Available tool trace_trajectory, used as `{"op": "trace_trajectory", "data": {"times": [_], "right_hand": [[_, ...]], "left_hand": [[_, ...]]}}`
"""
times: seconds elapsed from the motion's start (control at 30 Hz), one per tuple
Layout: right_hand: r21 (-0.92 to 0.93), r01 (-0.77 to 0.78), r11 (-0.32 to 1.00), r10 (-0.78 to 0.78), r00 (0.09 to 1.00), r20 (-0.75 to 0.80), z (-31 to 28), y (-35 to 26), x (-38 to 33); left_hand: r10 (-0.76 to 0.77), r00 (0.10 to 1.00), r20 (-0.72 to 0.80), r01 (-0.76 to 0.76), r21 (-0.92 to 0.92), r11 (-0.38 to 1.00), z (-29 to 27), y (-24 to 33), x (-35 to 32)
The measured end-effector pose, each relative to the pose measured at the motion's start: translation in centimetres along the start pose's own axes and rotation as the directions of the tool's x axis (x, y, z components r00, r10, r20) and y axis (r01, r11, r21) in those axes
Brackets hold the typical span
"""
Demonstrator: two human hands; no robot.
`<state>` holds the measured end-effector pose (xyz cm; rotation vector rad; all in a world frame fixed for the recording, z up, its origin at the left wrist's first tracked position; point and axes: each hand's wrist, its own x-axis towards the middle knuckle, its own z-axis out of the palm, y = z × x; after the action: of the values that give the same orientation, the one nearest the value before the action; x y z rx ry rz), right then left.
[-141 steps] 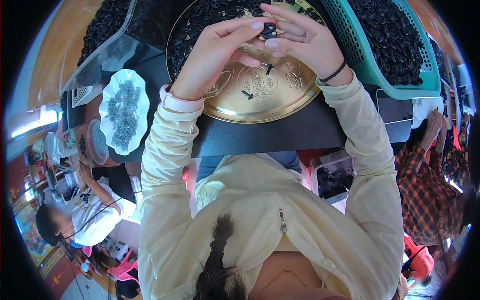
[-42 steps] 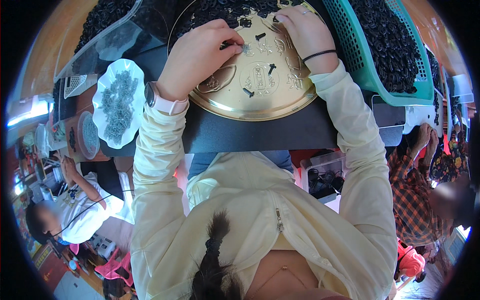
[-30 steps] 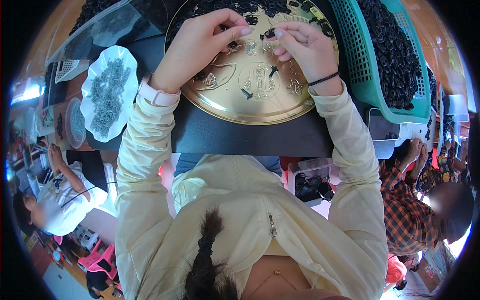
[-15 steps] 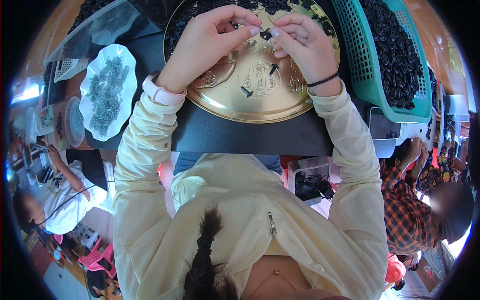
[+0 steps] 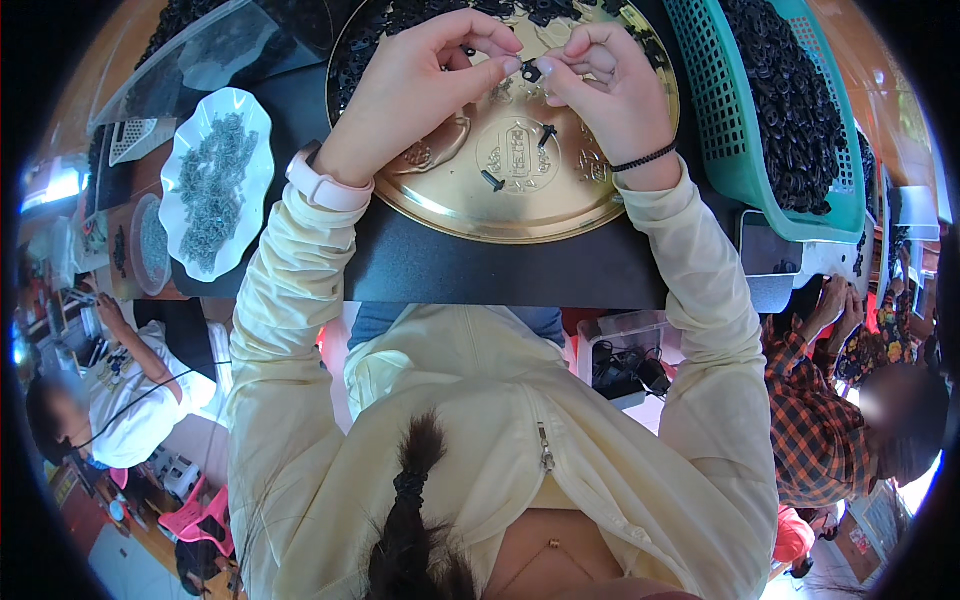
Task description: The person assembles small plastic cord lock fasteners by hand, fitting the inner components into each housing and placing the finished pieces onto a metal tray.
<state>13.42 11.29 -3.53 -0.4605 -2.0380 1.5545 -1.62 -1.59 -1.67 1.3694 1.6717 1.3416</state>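
Above a round gold tray (image 5: 450, 215), my two hands meet at a small black plastic part (image 5: 530, 70). Thumb and index finger of my left hand (image 5: 455, 70) are pinched at its left side. My right hand (image 5: 610, 90) has its thumb against the part's right side, with the fingers curled. Finer detail of the part is too small to make out. Two loose black pieces lie on the tray below my hands, one piece (image 5: 547, 135) near the embossed centre and another piece (image 5: 492, 181) lower left. Many more black parts (image 5: 410, 14) cover the tray's far side.
A white scalloped dish (image 5: 262, 150) of small metal springs stands at the left. At the right, a green basket (image 5: 725, 130) holds a heap of black rings, with a phone (image 5: 768, 243) near its front corner. Other people sit at both sides.
My right thumb has shifted slightly and its fingers have curled up higher beside the black part. My left hand has hardly moved.
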Motion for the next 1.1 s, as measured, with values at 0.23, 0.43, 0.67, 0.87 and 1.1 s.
{"op": "trace_trajectory", "data": {"times": [0.23, 0.43, 0.67, 0.87, 1.1], "right_hand": [[-0.054, 0.086, 0.995, -0.09, 0.993, -0.082, 0.4, 0.4, 0.0], [0.283, -0.063, 0.957, 0.071, 0.997, -0.017, 0.5, 0.3, 0.0], [0.313, -0.105, 0.944, 0.113, 0.994, -0.007, 0.4, 0.1, 0.1], [0.347, -0.125, 0.929, 0.131, 0.991, 0.007, 0.3, 0.4, 0.1], [0.307, -0.11, 0.945, 0.171, 0.969, -0.178, -0.5, 0.1, 0.2]], "left_hand": [[0.09, 0.995, -0.031, -0.081, 0.217, 0.973, 0.5, 0.2, -0.1], [0.086, 0.992, -0.097, -0.075, 0.107, 0.991, 0.8, 0.2, 0.0], [-0.071, 0.995, -0.07, 0.06, -0.151, 0.987, 0.4, 0.0, 0.2], [-0.024, 0.999, -0.021, 0.024, 0.0, 1.0, 0.6, -0.4, -0.1], [0.389, 0.919, -0.062, -0.217, 0.744, 0.632, -0.5, 0.6, 1.1]]}}
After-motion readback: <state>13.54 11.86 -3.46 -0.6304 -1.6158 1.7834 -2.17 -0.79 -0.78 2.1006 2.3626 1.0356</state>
